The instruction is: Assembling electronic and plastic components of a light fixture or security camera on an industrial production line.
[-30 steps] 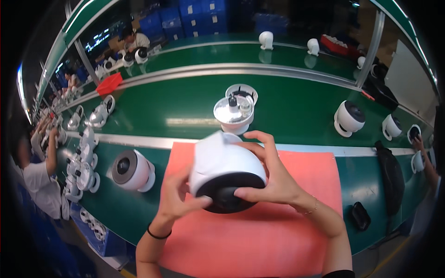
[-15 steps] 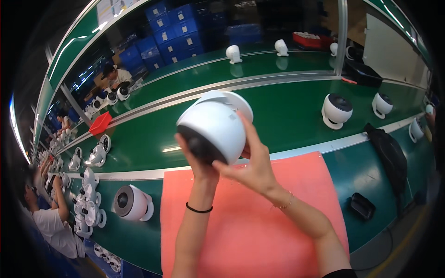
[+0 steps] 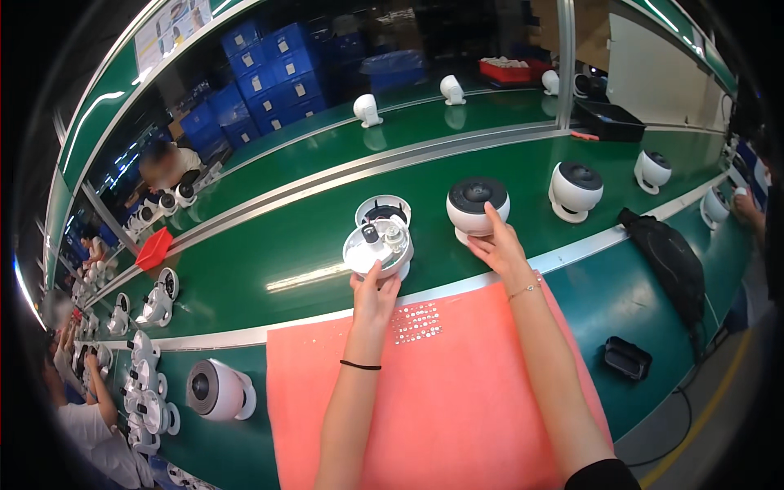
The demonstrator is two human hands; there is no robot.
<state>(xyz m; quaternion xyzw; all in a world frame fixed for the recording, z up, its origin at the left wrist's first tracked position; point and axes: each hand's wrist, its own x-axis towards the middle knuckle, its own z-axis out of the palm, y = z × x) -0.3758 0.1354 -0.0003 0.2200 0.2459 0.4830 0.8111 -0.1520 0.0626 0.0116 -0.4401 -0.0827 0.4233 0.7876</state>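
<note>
On green surface (image 3: 220, 278) beyond mat, round white unit (image 3: 469, 219) stood upright, dark face up, right hand (image 3: 498, 245) grasping its near side, thumb high, fingers low. Moment earlier, both hands had held it aloft. Left hand (image 3: 374, 300) had since parted from it, fingertips touching near edge of open white bowl (image 3: 356, 256); firmness of hold, could not tell. Pink mat (image 3: 457, 408) lay bare of units, small clear dots (image 3: 417, 323) showing. Change suggested closed unit was set down, left hand freed for open bowl.
</note>
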